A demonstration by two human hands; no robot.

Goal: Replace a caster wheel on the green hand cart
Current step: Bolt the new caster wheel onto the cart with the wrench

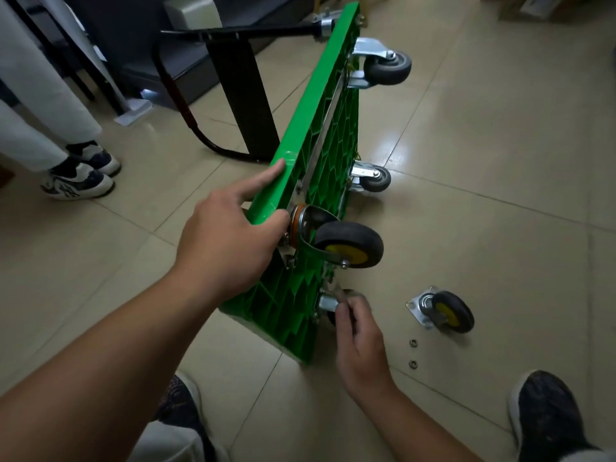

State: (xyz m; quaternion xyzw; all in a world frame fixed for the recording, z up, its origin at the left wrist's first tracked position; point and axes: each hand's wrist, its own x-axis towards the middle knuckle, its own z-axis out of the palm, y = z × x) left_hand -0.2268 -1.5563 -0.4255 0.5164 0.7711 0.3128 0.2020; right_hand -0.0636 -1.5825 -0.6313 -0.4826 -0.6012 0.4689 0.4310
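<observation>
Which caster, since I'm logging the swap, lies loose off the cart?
The yellow-hubbed caster on the floor beside two washers; the others sit on the green cart.

Perhaps an office: tiled floor [500,128], black table leg [245,101].

Blurred right hand [358,341], half-hidden caster [327,303]

Floor [483,135]: large beige tiles, glossy, thin dark joints, soft glare patches from overhead light. Upper left: dark raised step [186,71], cream box [191,11] by it. Left edge: bystander's white-and-navy sneakers [78,185].
</observation>
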